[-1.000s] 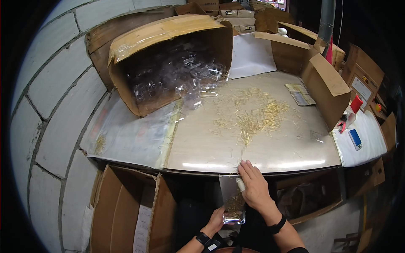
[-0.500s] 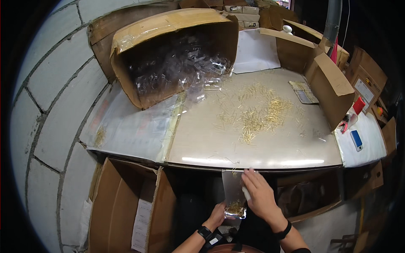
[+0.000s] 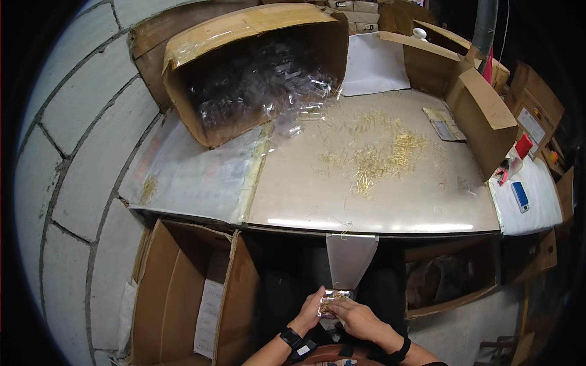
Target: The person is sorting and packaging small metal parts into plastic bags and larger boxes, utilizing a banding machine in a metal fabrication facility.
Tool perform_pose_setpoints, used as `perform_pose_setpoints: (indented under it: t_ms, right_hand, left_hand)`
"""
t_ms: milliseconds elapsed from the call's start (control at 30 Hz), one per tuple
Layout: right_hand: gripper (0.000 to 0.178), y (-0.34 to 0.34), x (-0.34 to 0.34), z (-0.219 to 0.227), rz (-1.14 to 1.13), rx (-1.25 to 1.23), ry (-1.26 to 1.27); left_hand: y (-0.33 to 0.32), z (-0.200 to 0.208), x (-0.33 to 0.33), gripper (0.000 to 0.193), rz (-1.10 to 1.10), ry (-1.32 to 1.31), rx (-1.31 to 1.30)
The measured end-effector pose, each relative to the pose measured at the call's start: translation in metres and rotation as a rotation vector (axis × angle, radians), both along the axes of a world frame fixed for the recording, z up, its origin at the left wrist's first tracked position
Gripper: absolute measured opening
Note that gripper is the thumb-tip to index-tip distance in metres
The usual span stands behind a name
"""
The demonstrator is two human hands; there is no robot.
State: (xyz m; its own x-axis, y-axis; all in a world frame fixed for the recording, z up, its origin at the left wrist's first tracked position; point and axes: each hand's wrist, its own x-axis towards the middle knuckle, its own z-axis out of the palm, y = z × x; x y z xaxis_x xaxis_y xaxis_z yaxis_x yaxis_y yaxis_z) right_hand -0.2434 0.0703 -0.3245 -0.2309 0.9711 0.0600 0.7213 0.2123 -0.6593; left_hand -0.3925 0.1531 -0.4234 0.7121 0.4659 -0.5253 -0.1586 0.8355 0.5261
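Below the table edge, my left hand is closed around a small shiny box filled with thin gold-coloured wire pieces. My right hand lies over the box, its fingers stretched onto the wire pieces; nothing shows gripped in it. A grey chute slopes down from the table edge to just above the box. On the tabletop a loose heap of the same gold wire pieces is spread out. The right fingertips partly hide the box's contents.
A large cardboard box on its side holds many clear plastic cases. Cardboard walls edge the table's right side, beside a blue-and-white device. Open cartons stand below at left and right. A block wall bounds the left.
My right hand has left the chute and moved down onto the wire pieces in the box. The chute's surface now shows uncovered. The view has shifted slightly.
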Motion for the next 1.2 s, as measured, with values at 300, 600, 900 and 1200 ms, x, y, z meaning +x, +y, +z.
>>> perform_pose_setpoints:
  t_ms: [300,600,900,1200]
  right_hand:
    - [0.041,0.012,0.007,0.024,-0.401,0.071,0.098]
    - [0.026,0.020,-0.005,0.006,-0.513,-0.317,1.016]
    - [0.026,0.013,-0.009,0.023,-0.334,0.085,0.556]
    - [0.040,0.005,-0.014,0.037,-0.042,0.316,-0.102]
  left_hand:
    - [-0.003,0.040,-0.013,0.030,-0.046,0.042,0.155]
    - [-0.004,0.080,-0.016,0.030,-0.087,0.006,0.243]
    - [-0.003,0.080,-0.017,0.035,-0.045,-0.032,0.133]
    - [-0.002,0.073,-0.013,0.024,0.185,-0.008,0.161]
